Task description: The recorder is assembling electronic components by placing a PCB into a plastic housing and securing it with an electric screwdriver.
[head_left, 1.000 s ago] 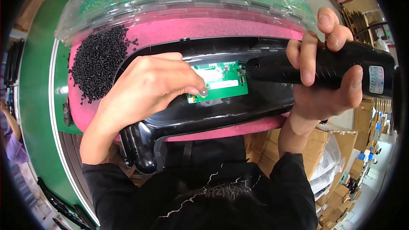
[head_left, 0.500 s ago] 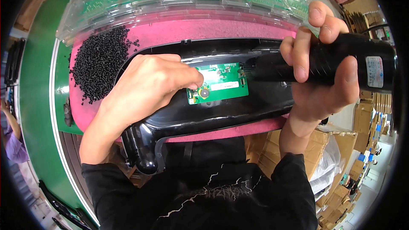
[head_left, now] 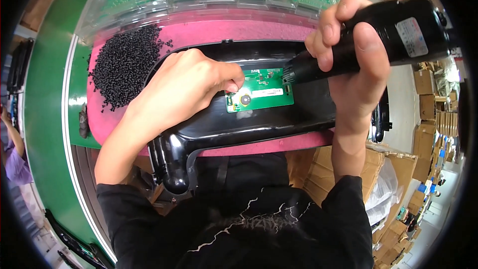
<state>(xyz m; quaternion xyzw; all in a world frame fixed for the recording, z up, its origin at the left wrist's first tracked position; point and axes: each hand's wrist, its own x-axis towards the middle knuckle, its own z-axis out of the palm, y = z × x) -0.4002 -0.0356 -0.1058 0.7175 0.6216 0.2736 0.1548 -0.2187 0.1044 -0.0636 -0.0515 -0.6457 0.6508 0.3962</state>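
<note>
A green circuit board (head_left: 266,102) lies inside a long, glossy black plastic housing (head_left: 214,132). My left hand (head_left: 196,82) is closed, its thumb and fingertips pressed together at the board's left edge; the finger undersides are hidden. In my right hand (head_left: 353,55) is a black electric screwdriver (head_left: 383,32), tilted, with fingers wrapped round its body. Its ribbed nose meets the board's right edge near the upper corner, and the bit itself is not visible. A round dark component (head_left: 245,99) shows on the board just below my left fingertips.
A heap of small black screw-like parts (head_left: 124,65) sits left of the housing on the pink mat (head_left: 199,32). Behind stand clear plastic trays (head_left: 224,0) with green boards. Cardboard boxes (head_left: 373,169) are at the lower right. Another person's purple sleeve (head_left: 17,162) shows far left.
The screwdriver has swung to a steeper tilt, its nose now closer over the board's right edge. My left hand stays at the board's left edge. The whole view has shifted slightly.
</note>
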